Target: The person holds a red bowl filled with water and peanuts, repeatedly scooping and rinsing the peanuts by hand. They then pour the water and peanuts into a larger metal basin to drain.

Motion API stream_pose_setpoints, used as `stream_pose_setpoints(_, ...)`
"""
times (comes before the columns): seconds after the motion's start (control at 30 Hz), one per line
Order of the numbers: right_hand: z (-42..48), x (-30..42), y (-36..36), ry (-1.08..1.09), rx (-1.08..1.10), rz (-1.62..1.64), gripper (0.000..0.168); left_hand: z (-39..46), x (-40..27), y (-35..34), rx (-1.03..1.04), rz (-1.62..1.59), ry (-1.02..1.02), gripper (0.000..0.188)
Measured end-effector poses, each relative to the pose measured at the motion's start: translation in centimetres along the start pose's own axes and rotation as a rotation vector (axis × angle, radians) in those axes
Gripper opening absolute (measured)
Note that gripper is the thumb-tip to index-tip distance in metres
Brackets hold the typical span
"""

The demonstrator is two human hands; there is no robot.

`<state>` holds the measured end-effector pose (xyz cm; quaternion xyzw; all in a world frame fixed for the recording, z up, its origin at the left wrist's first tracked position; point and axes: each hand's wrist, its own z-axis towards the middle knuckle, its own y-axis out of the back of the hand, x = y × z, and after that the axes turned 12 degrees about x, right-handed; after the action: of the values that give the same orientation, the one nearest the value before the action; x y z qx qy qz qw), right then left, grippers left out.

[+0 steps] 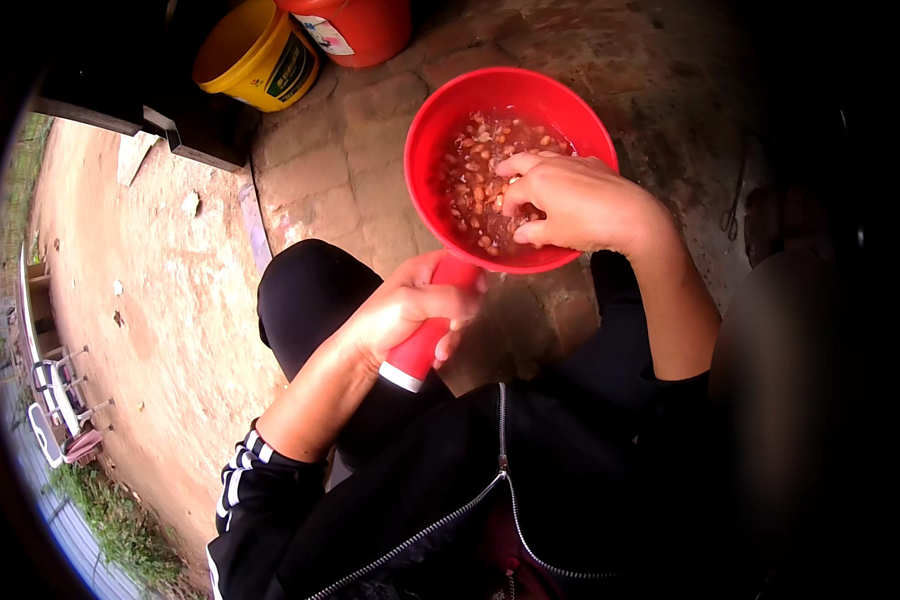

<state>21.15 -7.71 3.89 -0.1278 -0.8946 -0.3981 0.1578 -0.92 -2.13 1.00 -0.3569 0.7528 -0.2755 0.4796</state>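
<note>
My left hand [420, 304] is wrapped around the red handle [450, 281] of a plastic water dipper, whose handle ends in a white band. The dipper's round red bowl [506, 79] tilts slightly, its inside facing me. Brownish water and many small tan, peanut-like kernels [487, 165] fill its lower part, with pale bits among them. My right hand [570, 199] reaches over the bowl's right rim, thumb and fingers bent and apart among the kernels. Some fingertips are hidden or blurred, and I see no kernel clearly pinched between them.
A yellow bucket [296, 64] and a red bucket [375, 34] stand on the stone-paved floor [315, 180] at the upper left. My black-clad knee [311, 300] is below the dipper. Left lies sunlit bare ground [172, 300]; furniture [60, 397] stands at its far edge.
</note>
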Motion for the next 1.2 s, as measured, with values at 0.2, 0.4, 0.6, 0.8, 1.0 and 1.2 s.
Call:
stream_pose_setpoints(0.2, 2.5, 0.6, -3.3, 0.058, -0.328, -0.122, 0.022, 0.2, 0.4, 0.5, 0.003, -0.101, 0.046, 0.028)
stream_pose_setpoints(0.4, 0.3, -0.9, 0.1, 0.099, -0.237, 0.133, 0.011, 0.0, 0.0, 0.0, -0.036, -0.067, 0.012, 0.025)
stream_pose_setpoints(0.6, -0.6, -1.7, 1.2, 0.203, -0.533, 0.377, 0.009, 0.1, 0.0, -0.3, -0.025, -0.083, 0.019, 0.026)
stream_pose_setpoints(0.8, -0.6, -2.1, 0.9, 0.208, -0.588, 0.383, 0.011, -0.3, 0.5, 0.5, 0.043, -0.121, 0.042, 0.027)
stream_pose_setpoints(1.0, -1.0, -2.1, 0.9, 0.17, -0.6, 0.382, 0.012, -0.1, 0.6, -0.5, -0.042, -0.055, 0.03, 0.026)
stream_pose_setpoints(1.2, -0.6, -3.3, 0.1, -0.002, -0.604, 0.166, 0.016, -0.2, 0.8, 0.4, 0.011, -0.087, 0.054, 0.027)
